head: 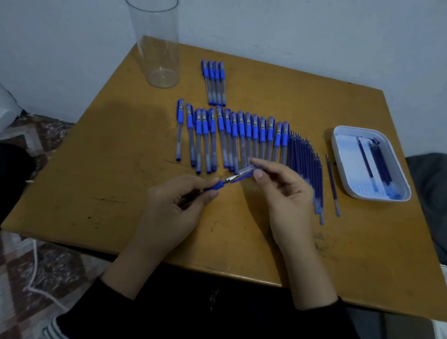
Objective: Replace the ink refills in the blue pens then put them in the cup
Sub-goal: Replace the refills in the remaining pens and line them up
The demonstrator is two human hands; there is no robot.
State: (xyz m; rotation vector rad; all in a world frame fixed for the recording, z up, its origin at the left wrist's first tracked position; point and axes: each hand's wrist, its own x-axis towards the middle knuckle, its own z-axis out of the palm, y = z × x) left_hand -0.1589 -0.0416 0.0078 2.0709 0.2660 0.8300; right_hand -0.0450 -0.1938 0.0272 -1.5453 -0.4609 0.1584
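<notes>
Wooden table (107,172) | left hand (177,208) pinches tip end (214,186) | right hand (287,200) pinches barrel (245,170) | risk: loose halves may slip and scatter pen row (236,137) behind

The left hand (175,205) grips a pen (214,186) by its blue grip; the right hand (282,197) pinches a clear part (245,171) at its tip. From the hands, blue pens (236,135) lie at twelve o'clock, the cup (158,40) at eleven and the tray (344,167) at two.

Legible text, labels, brands, numbers: none.
Pen (244,172), pinched between the fingers of the left hand (175,205) and right hand (282,199): any barrel print blurred.
Blue pens (233,137), in the row just beyond the fingertips: pale marks by the clips, too small to read.
</notes>
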